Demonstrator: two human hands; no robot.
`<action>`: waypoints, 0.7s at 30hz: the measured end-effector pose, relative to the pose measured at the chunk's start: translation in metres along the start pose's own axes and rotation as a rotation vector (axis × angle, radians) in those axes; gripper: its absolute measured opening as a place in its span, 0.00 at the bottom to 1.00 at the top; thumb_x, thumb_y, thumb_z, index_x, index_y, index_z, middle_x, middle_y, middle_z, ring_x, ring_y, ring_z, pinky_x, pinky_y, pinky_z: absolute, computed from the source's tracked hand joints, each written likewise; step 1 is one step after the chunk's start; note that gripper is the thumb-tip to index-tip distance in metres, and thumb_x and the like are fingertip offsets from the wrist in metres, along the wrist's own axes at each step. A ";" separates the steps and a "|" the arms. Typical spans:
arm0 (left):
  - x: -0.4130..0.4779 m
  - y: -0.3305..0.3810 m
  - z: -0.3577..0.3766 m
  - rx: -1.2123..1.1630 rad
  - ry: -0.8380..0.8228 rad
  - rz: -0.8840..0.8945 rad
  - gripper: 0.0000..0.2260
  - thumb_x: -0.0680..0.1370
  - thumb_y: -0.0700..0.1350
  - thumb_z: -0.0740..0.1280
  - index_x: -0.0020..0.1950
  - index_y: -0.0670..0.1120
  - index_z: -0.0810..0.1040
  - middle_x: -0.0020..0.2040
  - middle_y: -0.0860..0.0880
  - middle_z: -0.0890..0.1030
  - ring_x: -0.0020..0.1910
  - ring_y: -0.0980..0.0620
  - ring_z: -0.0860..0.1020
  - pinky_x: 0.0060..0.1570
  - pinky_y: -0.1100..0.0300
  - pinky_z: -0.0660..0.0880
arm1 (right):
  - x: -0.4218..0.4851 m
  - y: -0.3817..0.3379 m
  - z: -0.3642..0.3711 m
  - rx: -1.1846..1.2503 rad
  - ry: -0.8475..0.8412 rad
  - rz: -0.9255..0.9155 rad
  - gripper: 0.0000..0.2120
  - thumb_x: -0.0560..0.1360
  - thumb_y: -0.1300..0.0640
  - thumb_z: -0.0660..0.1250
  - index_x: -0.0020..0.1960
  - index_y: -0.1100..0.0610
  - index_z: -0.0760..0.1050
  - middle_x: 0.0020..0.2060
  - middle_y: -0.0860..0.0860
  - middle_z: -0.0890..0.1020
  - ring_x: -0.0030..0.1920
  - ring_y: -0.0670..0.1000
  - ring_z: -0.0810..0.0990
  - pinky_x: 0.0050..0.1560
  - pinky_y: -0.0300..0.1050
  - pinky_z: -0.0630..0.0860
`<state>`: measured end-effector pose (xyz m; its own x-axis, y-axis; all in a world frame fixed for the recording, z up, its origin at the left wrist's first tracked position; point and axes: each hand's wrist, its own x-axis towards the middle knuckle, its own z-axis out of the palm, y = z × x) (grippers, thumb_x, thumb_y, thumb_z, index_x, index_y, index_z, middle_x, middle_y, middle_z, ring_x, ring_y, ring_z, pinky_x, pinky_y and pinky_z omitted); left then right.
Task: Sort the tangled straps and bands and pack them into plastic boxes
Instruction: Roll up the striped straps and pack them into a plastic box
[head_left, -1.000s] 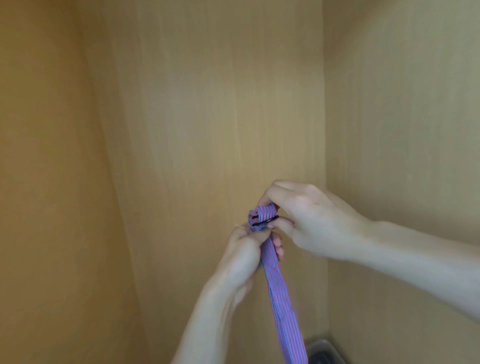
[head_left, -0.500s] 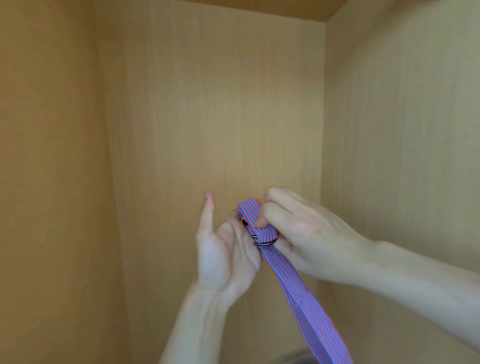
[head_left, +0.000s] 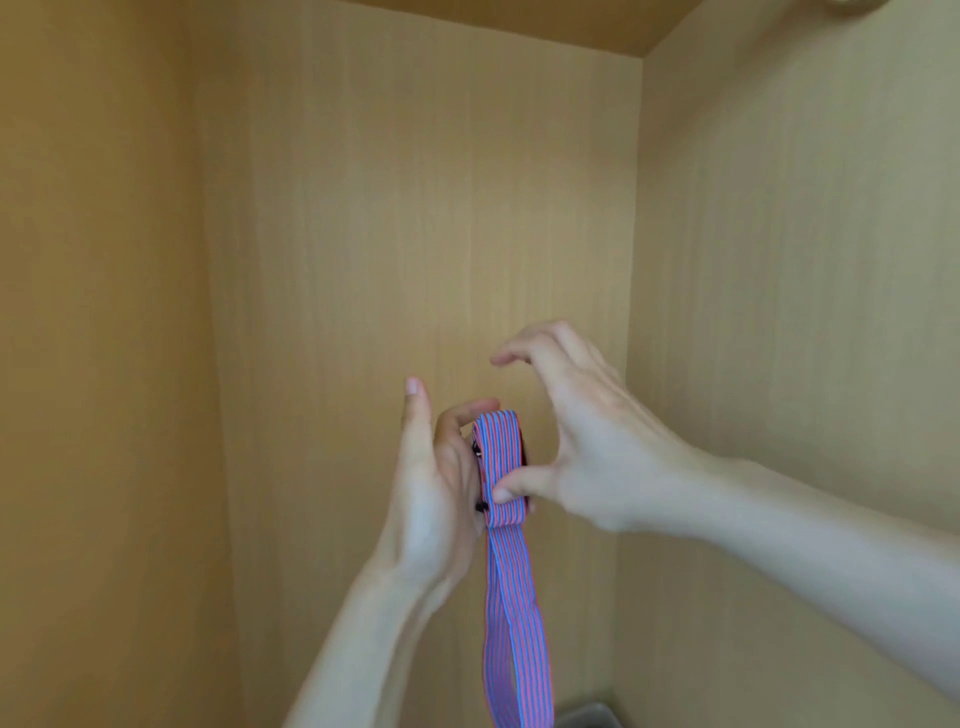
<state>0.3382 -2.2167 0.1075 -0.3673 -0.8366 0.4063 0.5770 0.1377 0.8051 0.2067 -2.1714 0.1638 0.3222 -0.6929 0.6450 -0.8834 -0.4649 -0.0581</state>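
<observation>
1. The red-and-blue striped strap (head_left: 500, 462) is held in mid-air in front of the person, between the two hands; its upper part is folded over into a flat roll, and one long tail (head_left: 517, 639) hangs straight down from the roll to the bottom edge of the view.
2. Small black hardware (head_left: 476, 453) shows at the left edge of the roll; what kind it is cannot be told.
3. The left hand (head_left: 434, 488) stands upright just behind and left of the roll; its fingers lie loosely against the back of the roll and support it, one fingertip bending over the top; its thumb points straight up, clear of the strap.
4. The right hand (head_left: 592, 447) comes in from the right; its thumb (head_left: 519, 486) presses on the lower front of the roll; its fingers (head_left: 524, 353) are spread and arched above the strap, touching nothing.
5. Behind the hands are the light wooden panels of a cabinet (head_left: 415, 208); a corner of a grey box (head_left: 592, 718) shows at the bottom, just right of the tail.
</observation>
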 end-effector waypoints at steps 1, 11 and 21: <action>0.001 -0.001 -0.002 0.019 -0.007 0.007 0.38 0.70 0.73 0.47 0.61 0.44 0.69 0.45 0.41 0.69 0.35 0.46 0.70 0.35 0.55 0.72 | 0.001 0.003 0.001 0.021 -0.007 0.016 0.40 0.60 0.45 0.84 0.67 0.47 0.70 0.64 0.43 0.65 0.68 0.47 0.64 0.70 0.48 0.64; -0.004 -0.011 -0.002 -0.019 -0.073 -0.049 0.32 0.77 0.60 0.54 0.66 0.34 0.70 0.50 0.34 0.74 0.43 0.41 0.76 0.49 0.48 0.72 | 0.007 0.008 -0.003 0.110 -0.179 0.165 0.22 0.66 0.54 0.81 0.51 0.46 0.72 0.44 0.48 0.84 0.43 0.39 0.80 0.47 0.41 0.67; -0.001 -0.020 -0.013 0.185 -0.240 -0.027 0.15 0.69 0.37 0.64 0.56 0.39 0.70 0.38 0.45 0.74 0.33 0.50 0.74 0.37 0.54 0.79 | 0.010 0.012 -0.007 0.174 -0.095 0.183 0.22 0.65 0.55 0.82 0.50 0.48 0.73 0.43 0.46 0.82 0.42 0.47 0.81 0.44 0.42 0.78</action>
<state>0.3361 -2.2256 0.0855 -0.5554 -0.6952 0.4564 0.4298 0.2300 0.8732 0.1969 -2.1802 0.1753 0.2007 -0.8189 0.5377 -0.8606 -0.4096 -0.3025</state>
